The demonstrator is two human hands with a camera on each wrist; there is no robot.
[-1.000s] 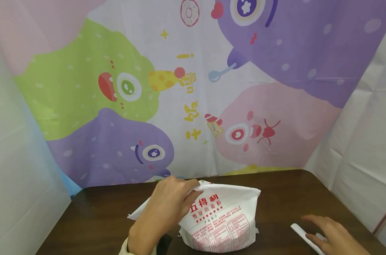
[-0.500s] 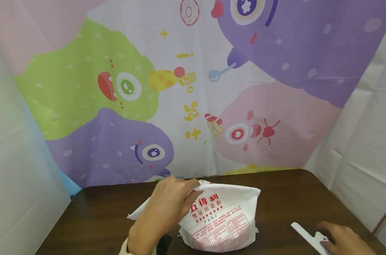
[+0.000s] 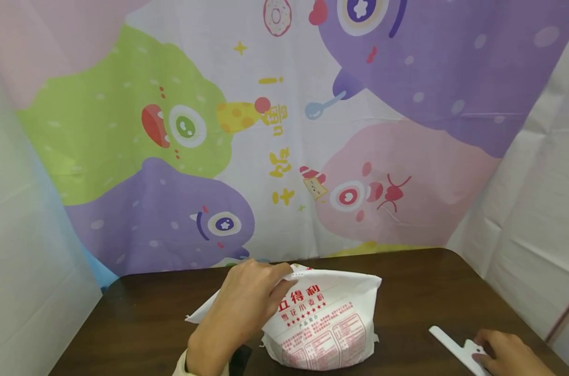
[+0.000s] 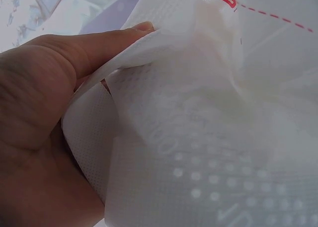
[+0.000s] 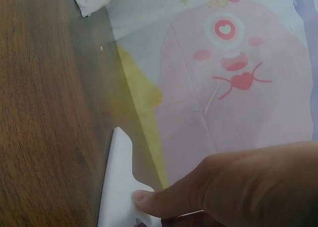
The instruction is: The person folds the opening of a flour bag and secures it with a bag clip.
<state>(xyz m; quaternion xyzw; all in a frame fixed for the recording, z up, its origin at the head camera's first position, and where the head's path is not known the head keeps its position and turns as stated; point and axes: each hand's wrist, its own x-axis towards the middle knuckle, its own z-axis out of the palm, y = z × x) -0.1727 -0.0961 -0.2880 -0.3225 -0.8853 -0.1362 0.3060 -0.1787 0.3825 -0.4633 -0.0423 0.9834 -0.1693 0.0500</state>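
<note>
A white flour bag [image 3: 329, 324] with red Chinese print stands near the front middle of the table, its top edge folded over. My left hand [image 3: 244, 305] grips that top edge from the left; in the left wrist view the thumb of the left hand [image 4: 39, 103] presses along the bag's white fold [image 4: 134, 53], and the other fingers are mostly hidden behind it. To the right, my right hand [image 3: 510, 352] pinches the raised handle of a long white bag clip [image 3: 455, 349]. The right wrist view shows the thumb of the right hand [image 5: 238, 187] on the clip [image 5: 117, 187].
The dark wooden table [image 3: 406, 292] runs back to a cartoon-printed cloth [image 3: 284, 230]. White cloth sides [image 3: 524, 230] stand at left and right. A small black object [image 3: 239, 359] shows beside the left wrist, at the bag's left.
My right hand has drawn back from above the clip's middle to its handle and now pinches it. The left hand keeps its grip on the flour bag.
</note>
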